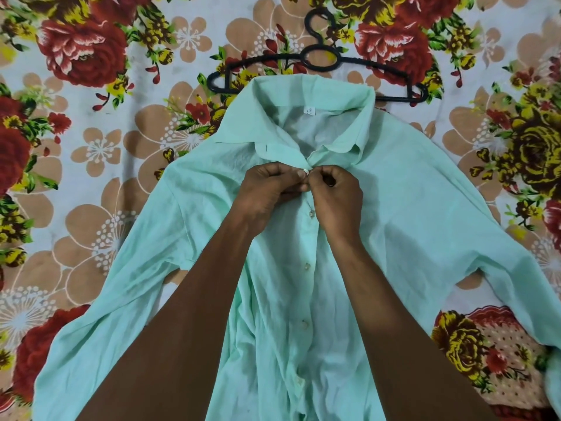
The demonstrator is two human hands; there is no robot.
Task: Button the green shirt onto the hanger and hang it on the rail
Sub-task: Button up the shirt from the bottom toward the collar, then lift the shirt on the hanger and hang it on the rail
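The pale green shirt (409,214) lies front-up on a flowered bedsheet, collar at the far end, sleeves spread to both sides. My left hand (267,189) and my right hand (337,199) meet at the placket just below the collar, each pinching the fabric edge around a small white button (306,171). Several lower buttons along the placket look fastened. A black plastic hanger (318,57) lies flat on the sheet beyond the collar, outside the shirt, its lower bar partly under the collar. No rail is in view.
The flowered bedsheet (91,147) covers the whole surface around the shirt. A white size tag (309,110) shows inside the collar.
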